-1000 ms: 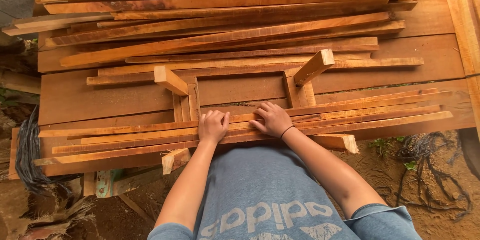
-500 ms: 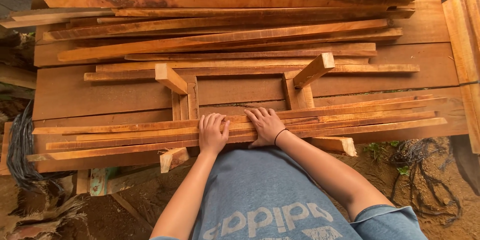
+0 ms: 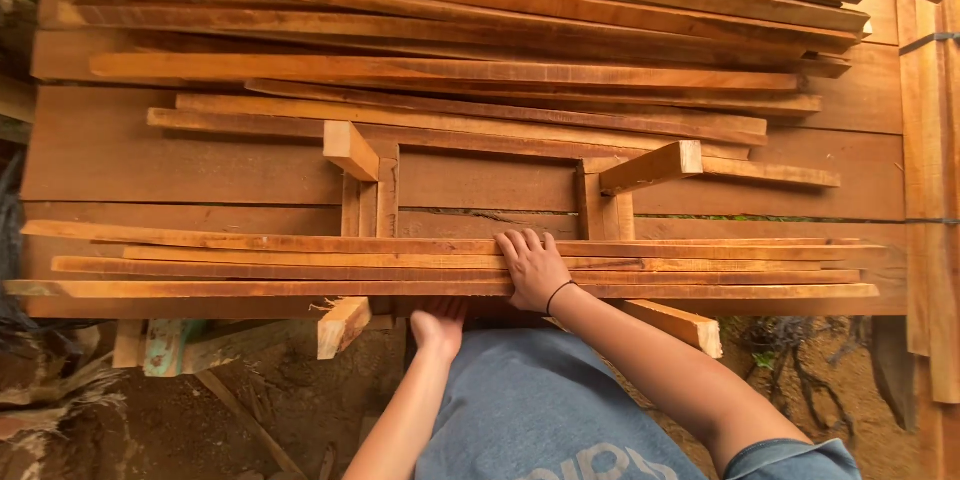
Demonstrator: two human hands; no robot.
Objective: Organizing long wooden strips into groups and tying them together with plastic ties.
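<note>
A bundle of long thin wooden slats (image 3: 250,265) lies across the near edge of a wide plank surface (image 3: 200,165). My right hand (image 3: 535,268) rests flat on top of the slats with its fingers spread, a black band round the wrist. My left hand (image 3: 440,325) is at the near edge of the bundle. Its fingers reach under the slats and are hidden there.
Two short blocks (image 3: 350,150) (image 3: 650,165) stick up from upright posts just behind the slats. More long boards (image 3: 450,30) are piled at the back. Planks (image 3: 925,190) run along the right side. Bare earth (image 3: 250,410) and scrap wood lie below left.
My left hand has come off the top of the slats and gone down under their near edge. My right hand has stayed flat on top. The view has moved closer.
</note>
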